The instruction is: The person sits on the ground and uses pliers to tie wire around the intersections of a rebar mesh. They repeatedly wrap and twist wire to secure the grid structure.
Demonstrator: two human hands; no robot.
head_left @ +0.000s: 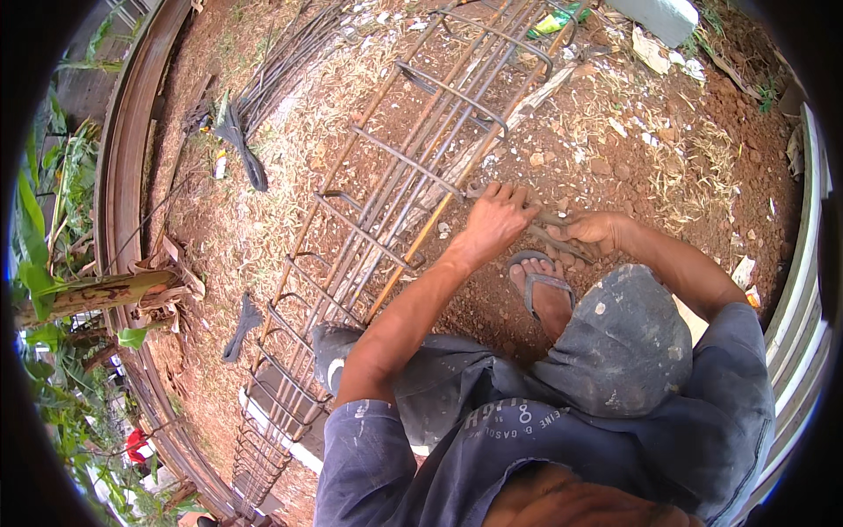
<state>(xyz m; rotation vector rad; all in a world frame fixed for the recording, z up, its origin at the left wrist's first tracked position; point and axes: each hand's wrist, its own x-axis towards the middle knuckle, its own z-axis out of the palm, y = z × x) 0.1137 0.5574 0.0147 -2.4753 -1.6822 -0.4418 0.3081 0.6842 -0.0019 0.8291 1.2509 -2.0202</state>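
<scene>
A long rebar cage (386,162) of rusty bars and bent stirrups slants from the upper right to the lower left, beside my legs. My left hand (500,218) is closed at its right edge, by the corner of one stirrup. What its fingers pinch is hidden under them. My right hand (595,230) is closed round the handle end of a dark metal two-handled tool (555,235), which looks like pincers. The tool points toward my left hand and the cage, and its jaws cannot be made out.
My sandalled foot (546,290) is just below the hands. Loose thin rods (285,66) and dark cloth-like strips (241,149) lie left of the cage. A pale block (659,19) is at the upper right. A long rusty metal beam (132,158) borders plants on the left.
</scene>
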